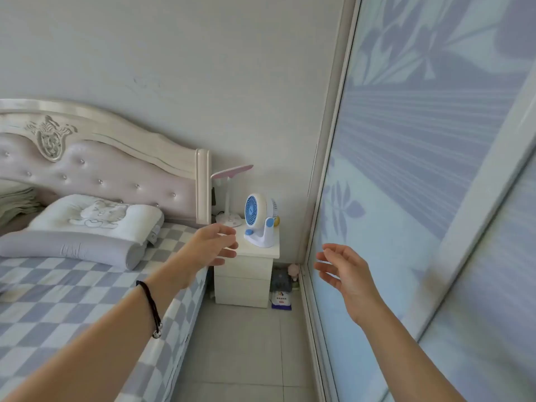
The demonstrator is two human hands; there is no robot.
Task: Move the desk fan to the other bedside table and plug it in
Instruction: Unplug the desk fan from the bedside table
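Blue-and-white plastic, the desk fan (259, 219) stands upright on the white bedside table (261, 252), near the table's front edge, its round grille turned left toward the bed (72, 285). Just behind it on the same top is a pink desk lamp (230, 192); no cord or plug of the fan can be made out from here. The left hand (213, 245) reaches out with fingers spread and empty, and in this view sits just left of and slightly below the fan's base, not touching it. The right hand (342, 268) is likewise open and holding nothing, lower and to the right, near the patterned sliding wardrobe door (406, 198), well apart from the fan. The fan lies ahead of and between both hands, up and to the right of the left one, which looks the nearer; its long axis runs vertically, so a grasp at the stand or around the housing seems the likely next move. A padded headboard (95, 169) and a pillow (95, 216) fill the left of the scene. The other bedside table is out of view.
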